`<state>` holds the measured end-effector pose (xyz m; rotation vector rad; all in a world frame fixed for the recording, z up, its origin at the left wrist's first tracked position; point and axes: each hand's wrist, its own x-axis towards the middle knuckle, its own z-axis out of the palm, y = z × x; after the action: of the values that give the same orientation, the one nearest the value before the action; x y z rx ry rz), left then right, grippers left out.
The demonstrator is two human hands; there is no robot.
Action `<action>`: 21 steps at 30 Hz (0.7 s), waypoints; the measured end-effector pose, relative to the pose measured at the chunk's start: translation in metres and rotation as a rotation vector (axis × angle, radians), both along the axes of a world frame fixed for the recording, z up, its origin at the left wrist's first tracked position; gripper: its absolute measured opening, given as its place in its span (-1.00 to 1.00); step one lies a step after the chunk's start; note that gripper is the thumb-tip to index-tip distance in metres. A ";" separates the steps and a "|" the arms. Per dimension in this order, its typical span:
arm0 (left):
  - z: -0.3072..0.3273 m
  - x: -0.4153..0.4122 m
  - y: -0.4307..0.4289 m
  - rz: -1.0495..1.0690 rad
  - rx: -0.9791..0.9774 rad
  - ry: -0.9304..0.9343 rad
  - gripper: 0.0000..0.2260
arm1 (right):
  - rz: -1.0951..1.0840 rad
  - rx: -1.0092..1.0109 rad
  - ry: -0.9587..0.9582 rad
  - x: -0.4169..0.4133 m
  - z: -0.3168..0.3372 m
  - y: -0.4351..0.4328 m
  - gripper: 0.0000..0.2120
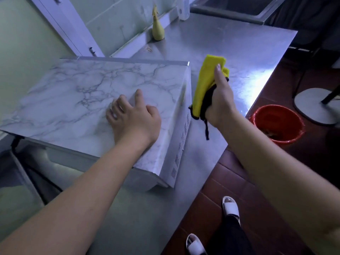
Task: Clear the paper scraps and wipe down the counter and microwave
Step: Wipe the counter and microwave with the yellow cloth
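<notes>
The microwave (73,92) has a marble-patterned top and stands on the steel counter (230,52). My left hand (134,116) rests on the microwave's top near its right edge, fingers spread and lightly bent, holding nothing. My right hand (219,100) is raised beside the microwave's right side and grips a folded yellow cloth (206,80) with a black edge and a dangling black loop. No paper scraps show on the counter.
A yellow spray bottle (157,28) stands by the back wall. A white object (184,8) sits at the far counter end beside a sink. On the tiled floor right of the counter stand a red bucket (277,124) and a round stand base (312,105).
</notes>
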<state>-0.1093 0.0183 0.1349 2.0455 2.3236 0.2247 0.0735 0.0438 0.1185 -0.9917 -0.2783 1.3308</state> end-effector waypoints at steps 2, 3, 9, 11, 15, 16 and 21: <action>-0.002 0.000 0.000 -0.001 0.007 0.005 -0.50 | 0.041 -0.017 -0.045 -0.003 0.008 0.042 -0.53; -0.003 0.000 0.001 -0.001 0.010 0.008 -0.49 | 0.080 0.002 -0.078 -0.007 0.009 0.054 -0.54; -0.004 0.001 0.003 -0.001 0.024 0.019 -0.44 | 0.087 0.073 -0.233 -0.034 -0.013 0.042 -0.55; -0.005 0.001 0.003 -0.001 0.019 0.017 -0.46 | 0.078 0.115 -0.227 -0.052 -0.027 0.008 -0.51; -0.004 0.001 0.004 0.010 -0.011 0.012 -0.44 | 0.121 0.027 -0.243 -0.099 -0.045 -0.092 -0.31; -0.004 0.001 0.004 0.011 -0.013 0.013 -0.44 | 0.138 0.012 -0.246 -0.110 -0.048 -0.116 -0.27; -0.001 0.002 0.003 0.015 -0.013 -0.005 -0.47 | 0.234 -0.030 -0.337 -0.148 -0.049 -0.193 -0.33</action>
<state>-0.1071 0.0213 0.1338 2.0202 2.3314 0.2141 -0.0748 -0.1491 0.0692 -1.2372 -0.6479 1.3758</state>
